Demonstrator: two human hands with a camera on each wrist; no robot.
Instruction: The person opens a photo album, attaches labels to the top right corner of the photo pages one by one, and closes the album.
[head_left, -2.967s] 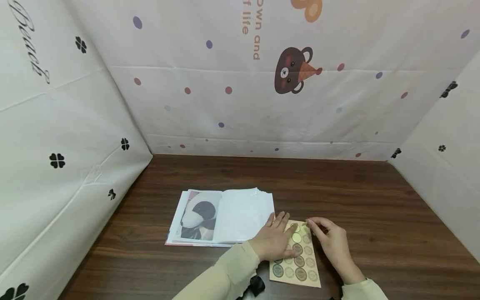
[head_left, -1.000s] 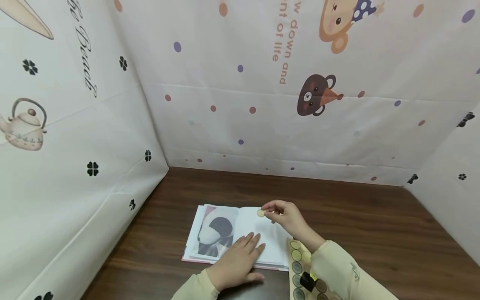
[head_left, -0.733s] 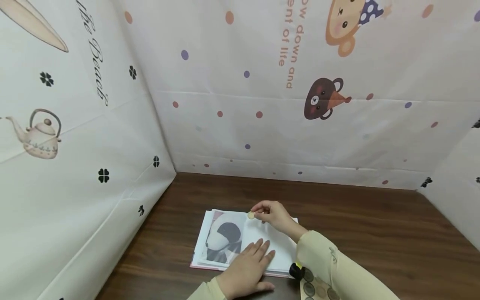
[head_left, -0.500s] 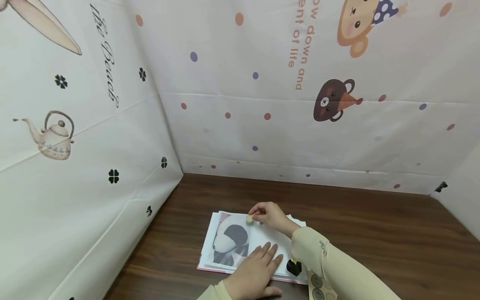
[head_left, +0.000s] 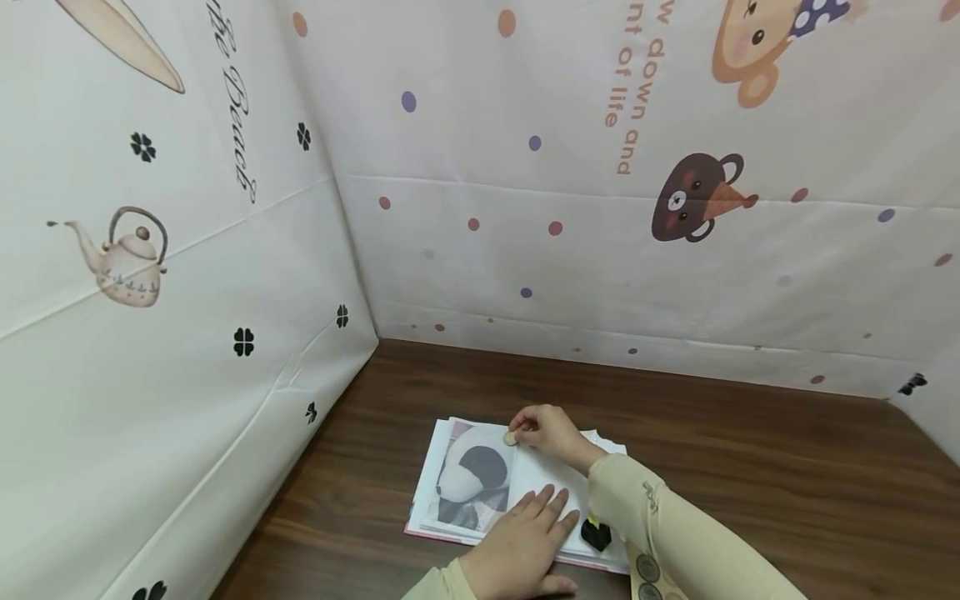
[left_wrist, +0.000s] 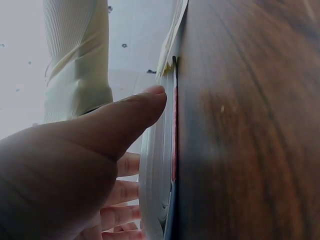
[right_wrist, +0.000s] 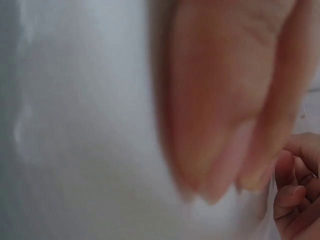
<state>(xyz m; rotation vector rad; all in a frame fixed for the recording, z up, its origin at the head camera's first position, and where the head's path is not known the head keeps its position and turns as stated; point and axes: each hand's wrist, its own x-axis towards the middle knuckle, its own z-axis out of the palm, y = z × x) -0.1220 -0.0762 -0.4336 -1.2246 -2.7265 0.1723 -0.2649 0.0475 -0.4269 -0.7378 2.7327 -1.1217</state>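
An open photo album (head_left: pixel 547 471) lies on the table, a panda picture (head_left: pixel 472 492) on its left page and a blank white right page. My right hand (head_left: pixel 553 435) pinches a small round gold sticker (head_left: pixel 510 437) at the top of the album, beside the centre fold. Spread over the lower part of the album, my left hand (head_left: pixel 517 542) rests with fingers straight. From the left wrist view, its thumb (left_wrist: pixel 125 117) reaches along the album's near edge (left_wrist: pixel 160 150). Up close in the right wrist view, the right fingers (right_wrist: pixel 215 100) are at the white page, the sticker hidden.
A sheet of round stickers (head_left: pixel 645 573) lies at the album's right, partly under the right sleeve (head_left: pixel 675 517). A black block (head_left: pixel 596 533) sits by the right wrist. White printed cloth (head_left: pixel 450 208) walls the dark wooden table (head_left: pixel 750 450).
The right hand has left the sticker sheet with a sticker and moved left to the album's upper fold. My left hand has shifted from the sheet onto the album.
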